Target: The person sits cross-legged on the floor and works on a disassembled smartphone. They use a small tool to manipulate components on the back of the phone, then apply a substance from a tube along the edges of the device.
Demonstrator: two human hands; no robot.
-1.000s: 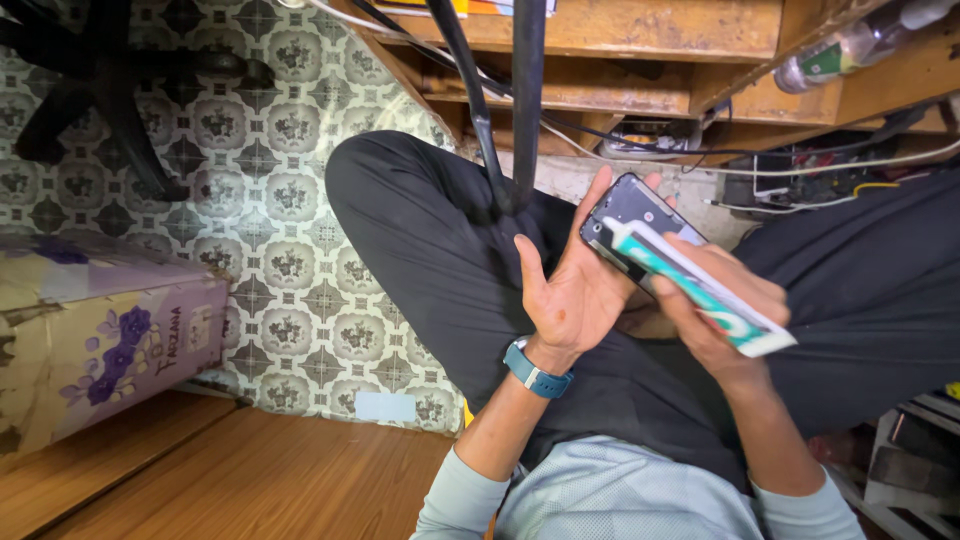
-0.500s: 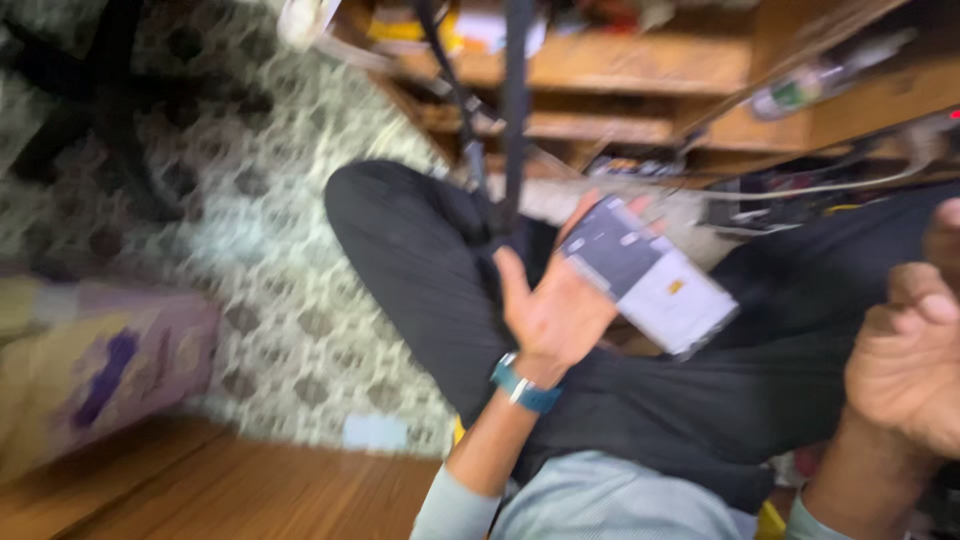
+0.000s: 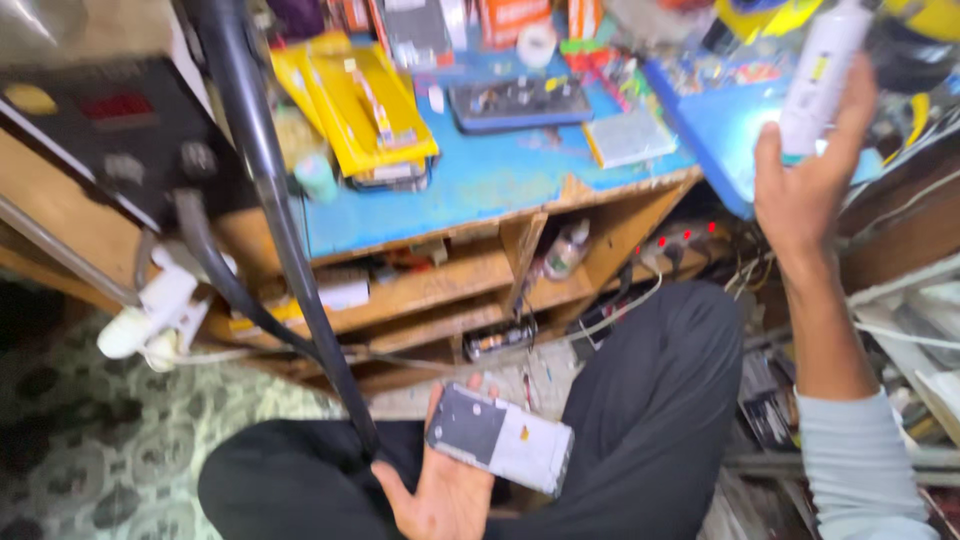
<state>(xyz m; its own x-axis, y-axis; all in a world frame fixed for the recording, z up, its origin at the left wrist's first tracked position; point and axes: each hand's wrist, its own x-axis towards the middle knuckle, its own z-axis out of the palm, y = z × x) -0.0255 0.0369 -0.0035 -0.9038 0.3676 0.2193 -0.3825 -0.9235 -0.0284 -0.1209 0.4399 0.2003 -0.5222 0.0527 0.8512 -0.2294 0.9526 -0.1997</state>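
Now L hand fingers cradle phone, R hand grips white tube over cluttered bench.

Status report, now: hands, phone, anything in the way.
Left hand holds phone low over lap. Right hand raised, gripping white tube above bench. Black cable hangs beside phone.

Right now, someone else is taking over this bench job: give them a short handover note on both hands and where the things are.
Left hand: low over the lap, palm up, holding the opened phone.
Right hand: raised at the edge of the blue workbench, gripping a white tube.
Done: the phone's back is off, its insides show.
Left: tube and phone are apart; nothing from the tube is on the phone yet.
Nearby: a yellow tray and a dark tray of parts on the bench.
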